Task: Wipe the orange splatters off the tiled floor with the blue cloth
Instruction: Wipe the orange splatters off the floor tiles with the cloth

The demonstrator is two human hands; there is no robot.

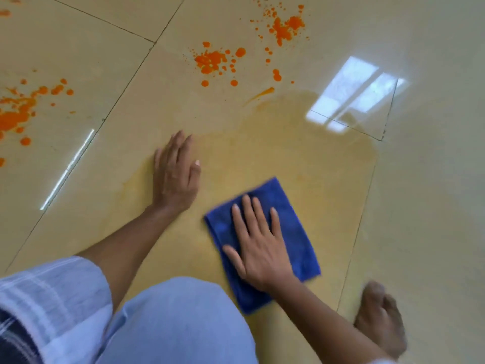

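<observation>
Floor (341, 35): glossy cream tiles with thin dark grout lines; a window's bright reflection lies on the right.
Smear (301, 153): a dull yellowish film spread over the tile in front of me, with a rounded edge.
Splatters (210, 61): thick orange blots and small round drops, in clusters ahead and to the left, well apart from the cloth.
Cloth (296, 227): blue, fuzzy, folded into a rectangle, lying flat on the smeared tile.
My right hand (262, 250): palm down on the cloth, pressing it to the floor.
Right fingers (249, 214): straight and slightly spread, flat on the cloth, curled round nothing.
My left hand (175, 174): flat on the bare floor just left of the cloth, not touching it.
Left fingers (181, 145): straight, close together, holding nothing.
Knee (178, 324): in pale blue fabric, low in view.
Foot (380, 319): bare, blurred, at lower right.
</observation>
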